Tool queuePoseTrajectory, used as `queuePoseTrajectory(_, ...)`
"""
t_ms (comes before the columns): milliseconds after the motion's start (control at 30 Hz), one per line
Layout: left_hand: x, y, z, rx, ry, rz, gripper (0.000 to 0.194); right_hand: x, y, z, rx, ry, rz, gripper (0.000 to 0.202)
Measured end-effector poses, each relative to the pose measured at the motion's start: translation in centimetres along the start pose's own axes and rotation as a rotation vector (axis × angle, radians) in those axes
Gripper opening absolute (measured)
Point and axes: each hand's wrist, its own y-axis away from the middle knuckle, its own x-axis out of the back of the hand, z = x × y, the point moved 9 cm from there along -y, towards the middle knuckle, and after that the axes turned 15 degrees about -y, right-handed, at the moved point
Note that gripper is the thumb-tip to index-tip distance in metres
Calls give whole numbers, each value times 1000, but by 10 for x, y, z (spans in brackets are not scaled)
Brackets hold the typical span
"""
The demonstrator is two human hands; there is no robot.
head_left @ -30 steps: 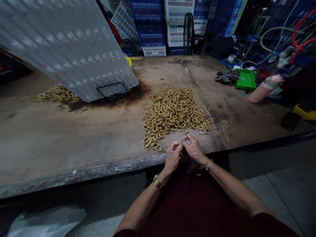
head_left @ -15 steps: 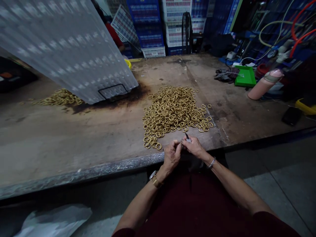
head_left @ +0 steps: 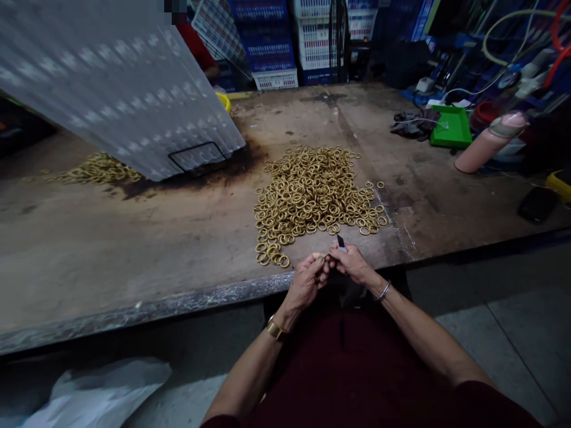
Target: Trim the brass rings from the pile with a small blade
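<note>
My left hand [head_left: 307,278] is closed in a pinch around a small brass-coloured ring [head_left: 326,256], mostly hidden by the fingers. Against it, fingertips nearly touching, my right hand [head_left: 354,264] is wrapped round a utility knife [head_left: 341,242]; its dark, slanted tip and a bit of grey body stick out past the thumb. Both hands are over the table's near edge. Just beyond them lies a wide heap of loose brass-coloured rings [head_left: 312,190], with a few strays at its near left and right sides.
On the wooden table [head_left: 156,249] a tall, ribbed translucent panel [head_left: 147,119] leans at the left, with more rings [head_left: 100,169] behind it. To the right are a green tray [head_left: 450,128], a pink bottle [head_left: 486,145] and a dark phone-like object [head_left: 537,204]. Stacked crates [head_left: 263,41] stand behind.
The view has shifted slightly. My left hand has turned a little, its fingers curling closer to the right hand. The knife tip points up more plainly in my right hand.
</note>
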Motion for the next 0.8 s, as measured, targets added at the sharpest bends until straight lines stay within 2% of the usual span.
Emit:
queuePoseTrajectory(100,2,-1,-2,-5,5,23,34,9,-2,-7,80,143,54,21)
queuePoseTrajectory(200,6,-2,-5,-15,-25,54,35,12,1,-23,242,481,95,14)
queuePoseTrajectory(300,10,-3,-4,-44,-102,96,34,-3,8,-26,338,854,-17,14)
queuePoseTrajectory(400,15,-2,0,-77,-196,144,35,-13,14,-24,354,1077,-88,14)
queuePoseTrajectory(633,22,3,-5,-80,-196,176,34,-21,15,-21,299,1268,-149,17)
queuePoseTrajectory(700,22,5,-6,-58,-142,167,34,-16,11,-21,264,1317,-104,19)
queuePoseTrajectory(800,18,8,-3,-35,-14,113,34,-3,2,-30,262,1355,47,24)
